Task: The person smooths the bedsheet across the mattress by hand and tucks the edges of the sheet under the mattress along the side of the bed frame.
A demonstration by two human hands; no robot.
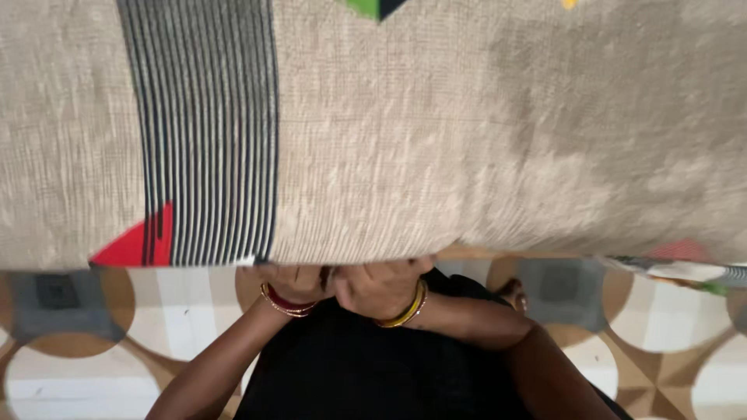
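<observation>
While one beige cloth (pixel 436 132) hangs overhead, left hand (pixel 299 281) and right hand (pixel 381 286) both clutch its edge

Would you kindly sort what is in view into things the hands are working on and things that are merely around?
In hand:
- beige cloth with black stripes, gripped at its lower edge
- left hand
- right hand

Just around:
- patterned floor
- black garment on the person
- bangles on the wrists
</observation>
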